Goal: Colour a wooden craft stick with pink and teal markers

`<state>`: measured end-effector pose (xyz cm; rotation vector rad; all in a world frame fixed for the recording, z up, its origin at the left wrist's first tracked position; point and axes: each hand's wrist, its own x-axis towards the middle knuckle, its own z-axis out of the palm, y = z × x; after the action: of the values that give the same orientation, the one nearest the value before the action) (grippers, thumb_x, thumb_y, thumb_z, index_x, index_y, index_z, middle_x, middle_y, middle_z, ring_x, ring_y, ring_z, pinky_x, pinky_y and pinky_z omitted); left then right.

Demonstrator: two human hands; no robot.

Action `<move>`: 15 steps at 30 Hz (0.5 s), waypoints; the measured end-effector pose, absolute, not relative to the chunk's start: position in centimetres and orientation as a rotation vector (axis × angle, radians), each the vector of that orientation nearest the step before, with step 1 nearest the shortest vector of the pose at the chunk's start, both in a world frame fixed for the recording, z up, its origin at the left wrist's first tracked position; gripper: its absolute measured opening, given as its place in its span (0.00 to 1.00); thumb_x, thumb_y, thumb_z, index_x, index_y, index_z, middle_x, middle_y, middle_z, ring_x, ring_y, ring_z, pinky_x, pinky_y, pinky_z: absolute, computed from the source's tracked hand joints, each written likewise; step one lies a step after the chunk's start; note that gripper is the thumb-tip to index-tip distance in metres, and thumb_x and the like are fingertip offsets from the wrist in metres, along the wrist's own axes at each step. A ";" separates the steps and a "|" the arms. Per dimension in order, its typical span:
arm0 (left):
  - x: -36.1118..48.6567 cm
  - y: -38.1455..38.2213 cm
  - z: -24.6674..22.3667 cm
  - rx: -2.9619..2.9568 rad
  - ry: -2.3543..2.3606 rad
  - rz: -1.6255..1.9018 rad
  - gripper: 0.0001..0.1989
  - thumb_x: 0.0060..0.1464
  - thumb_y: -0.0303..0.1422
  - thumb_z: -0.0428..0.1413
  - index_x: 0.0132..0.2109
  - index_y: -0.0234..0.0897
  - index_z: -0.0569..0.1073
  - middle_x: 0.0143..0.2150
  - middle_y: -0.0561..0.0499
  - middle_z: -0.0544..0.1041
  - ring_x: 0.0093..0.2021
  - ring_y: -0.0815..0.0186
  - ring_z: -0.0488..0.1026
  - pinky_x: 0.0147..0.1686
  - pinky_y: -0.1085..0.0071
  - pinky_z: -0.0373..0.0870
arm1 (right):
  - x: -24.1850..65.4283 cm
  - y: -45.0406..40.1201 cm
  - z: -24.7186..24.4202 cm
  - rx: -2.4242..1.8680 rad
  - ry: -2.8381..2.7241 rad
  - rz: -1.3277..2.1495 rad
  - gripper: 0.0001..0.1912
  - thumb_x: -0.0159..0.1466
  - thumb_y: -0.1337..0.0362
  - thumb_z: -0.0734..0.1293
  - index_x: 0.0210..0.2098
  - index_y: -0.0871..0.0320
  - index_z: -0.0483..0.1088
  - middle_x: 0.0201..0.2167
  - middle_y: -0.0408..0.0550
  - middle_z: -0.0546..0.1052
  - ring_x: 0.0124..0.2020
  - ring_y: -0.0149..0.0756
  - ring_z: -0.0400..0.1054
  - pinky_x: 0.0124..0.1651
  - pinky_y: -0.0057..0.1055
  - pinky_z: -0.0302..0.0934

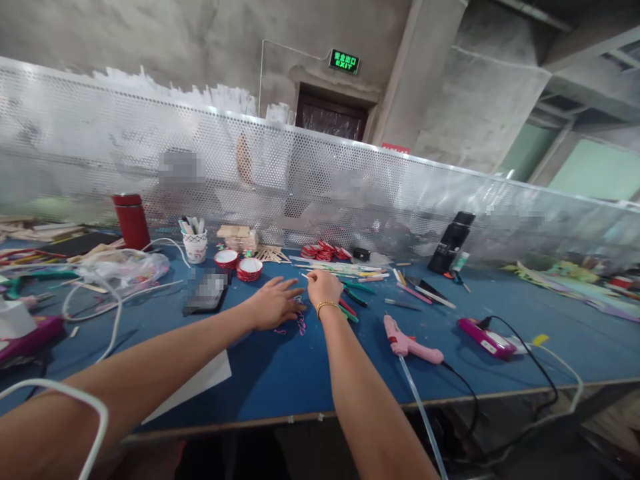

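Note:
My left hand [277,304] is palm down low over the blue table, its fingers spread and holding nothing I can see. Close beside it, my right hand [324,288], with a gold bracelet [327,305] at the wrist, is closed in a pinch. A thin white stick [303,275] pokes out from its fingertips; the rest is hidden. Beneath and between the hands lie curly pink and purple strands [301,325]. Pliers with green handles [357,288] and a red-handled tool [347,307] rest just right of my right hand, partly covered by it.
A pink glue gun [410,345] and a purple power strip [487,338] lie to the right, cables trailing over the edge. Red round tins [249,269], a cup of pens [195,245], a phone [206,291] and a red flask [131,221] stand left. A black bottle [451,243] stands back right.

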<state>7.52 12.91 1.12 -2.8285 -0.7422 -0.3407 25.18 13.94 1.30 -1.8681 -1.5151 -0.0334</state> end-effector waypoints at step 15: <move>4.8 10.2 1.5 -2.825 -0.800 -0.234 0.22 0.64 0.46 0.44 0.63 0.59 0.66 0.70 0.54 0.59 0.72 0.52 0.44 0.66 0.47 0.38 | 25.2 14.0 1.5 -1.902 -1.516 0.009 0.10 0.62 0.63 0.64 0.38 0.47 0.78 0.40 0.43 0.80 0.45 0.38 0.70 0.50 0.36 0.56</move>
<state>4.79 10.20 1.50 -2.8253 -0.7996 -0.2344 25.18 14.01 1.47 -1.9018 -1.5158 0.0091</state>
